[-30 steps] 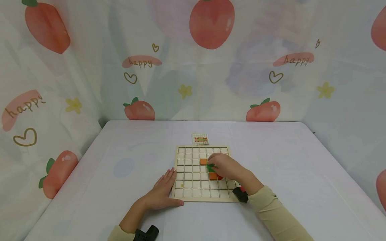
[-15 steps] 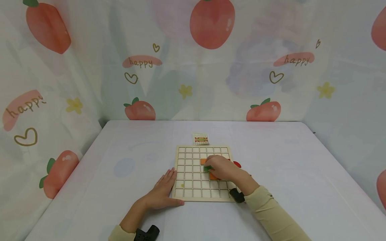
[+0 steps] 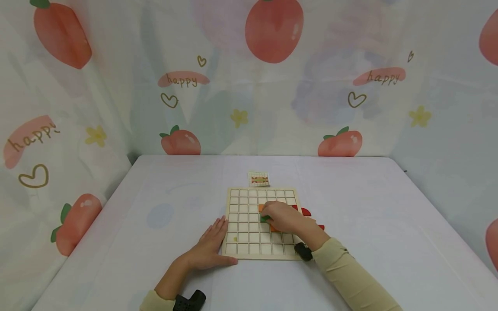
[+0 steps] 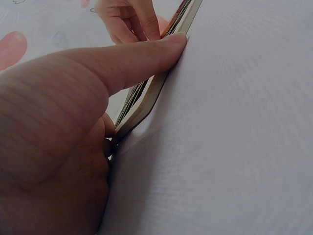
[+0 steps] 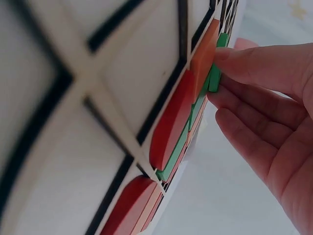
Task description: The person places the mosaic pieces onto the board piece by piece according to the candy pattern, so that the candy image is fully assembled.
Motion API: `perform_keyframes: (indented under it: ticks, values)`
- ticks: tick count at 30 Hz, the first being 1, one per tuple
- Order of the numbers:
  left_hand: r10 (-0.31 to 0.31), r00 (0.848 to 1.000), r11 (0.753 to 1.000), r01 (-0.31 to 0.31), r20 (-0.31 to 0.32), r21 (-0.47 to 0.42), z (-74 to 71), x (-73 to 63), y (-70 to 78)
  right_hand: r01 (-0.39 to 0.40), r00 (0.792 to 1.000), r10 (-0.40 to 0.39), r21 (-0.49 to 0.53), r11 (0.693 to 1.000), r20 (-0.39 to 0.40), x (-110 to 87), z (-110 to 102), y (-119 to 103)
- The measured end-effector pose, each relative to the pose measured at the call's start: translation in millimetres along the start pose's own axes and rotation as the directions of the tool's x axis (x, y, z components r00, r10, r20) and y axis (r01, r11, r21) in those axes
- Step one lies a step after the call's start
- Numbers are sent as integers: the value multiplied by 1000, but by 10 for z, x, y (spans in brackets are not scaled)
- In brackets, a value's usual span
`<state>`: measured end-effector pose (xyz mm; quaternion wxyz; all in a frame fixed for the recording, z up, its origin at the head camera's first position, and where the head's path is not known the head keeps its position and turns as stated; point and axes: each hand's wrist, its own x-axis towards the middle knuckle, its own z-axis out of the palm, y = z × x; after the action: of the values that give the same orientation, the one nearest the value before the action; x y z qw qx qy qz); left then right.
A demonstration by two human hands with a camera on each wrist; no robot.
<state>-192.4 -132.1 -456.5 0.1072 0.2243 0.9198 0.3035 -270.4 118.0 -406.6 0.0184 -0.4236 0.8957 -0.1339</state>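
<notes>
One pinched green tile — farther left

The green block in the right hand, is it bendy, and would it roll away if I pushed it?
The green block is probably stiff, since its edges look straight. It would likely slide, not roll: its sides look flat. It may be light: the right hand just pinches it.

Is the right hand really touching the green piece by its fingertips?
Touching. The right wrist view shows the right hand pinching the green piece, its thumb lying right against it.
</notes>
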Motion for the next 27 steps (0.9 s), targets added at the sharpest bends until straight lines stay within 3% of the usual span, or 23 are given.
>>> perform_keyframes:
  ticks: [27]
  values:
    - [6, 1000, 1000, -6, -3, 1, 3, 0, -11, 45, 999, -43, -80, 996, 18, 19, -11, -43]
